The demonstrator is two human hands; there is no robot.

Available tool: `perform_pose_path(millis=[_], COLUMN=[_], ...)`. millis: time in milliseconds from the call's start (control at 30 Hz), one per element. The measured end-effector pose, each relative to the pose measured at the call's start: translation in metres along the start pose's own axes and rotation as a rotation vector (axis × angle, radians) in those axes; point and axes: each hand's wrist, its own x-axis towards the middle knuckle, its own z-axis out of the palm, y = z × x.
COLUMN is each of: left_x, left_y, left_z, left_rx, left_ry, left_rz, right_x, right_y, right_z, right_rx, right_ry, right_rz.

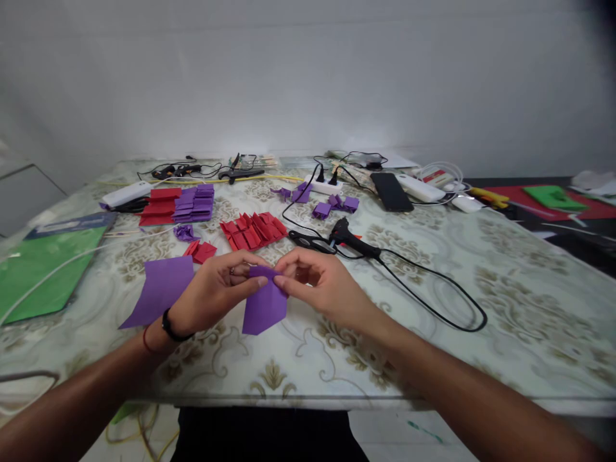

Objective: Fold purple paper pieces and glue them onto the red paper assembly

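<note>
Between both hands hangs a small piece of purple paper (265,309), pinched along its top edge above the table. My left hand (219,282), with a black band at the wrist, grips its upper left with thumb and fingers. At its upper right, my right hand (320,279) pinches the same paper. A larger purple sheet (161,289) lies under and beside my left wrist. Just beyond my hands sits a group of folded red paper pieces (253,231). Smaller red folded pieces (199,251) and a crumpled purple piece (184,233) lie to the left.
A black glue gun (353,240) with a looping cord lies right of my hands, near scissors (310,242). Farther back are a power strip (325,185), a phone (391,192) and purple folded stacks (195,204). Green sheets (48,269) lie at left.
</note>
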Motion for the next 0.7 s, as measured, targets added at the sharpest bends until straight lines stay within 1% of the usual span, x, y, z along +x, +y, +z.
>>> perform_pose_path(millis=[100, 233, 367, 467, 567, 633, 700], left_x=[-0.0001, -0.0029, -0.0072, -0.0093, -0.0098, -0.0094, -0.0090], left_y=[0.0020, 0.0084, 0.0090, 0.0076, 0.0071, 0.0067, 0.0060], left_z=[0.0011, 0.0003, -0.0048, -0.0086, -0.0068, -0.0031, 0.0004], left_rx=[-0.009, 0.086, 0.183, 0.268, 0.329, 0.383, 0.443], left_ry=[0.015, 0.038, 0.040, 0.000, -0.002, 0.046, 0.099], left_rz=[0.086, 0.180, 0.217, 0.264, 0.309, 0.345, 0.395], right_x=[-0.0008, -0.0007, -0.0021, -0.0039, -0.0048, -0.0046, -0.0039], right_y=[0.0008, 0.0045, 0.0045, 0.0031, 0.0027, 0.0029, 0.0028], right_z=[-0.0002, -0.0030, -0.0059, -0.0062, -0.0048, -0.0033, -0.0020], right_rx=[0.069, 0.088, 0.032, -0.032, -0.097, -0.089, -0.055], right_ry=[0.011, 0.013, 0.007, 0.011, 0.018, 0.034, 0.061], right_rz=[-0.035, -0.110, -0.193, -0.280, -0.354, -0.342, -0.270])
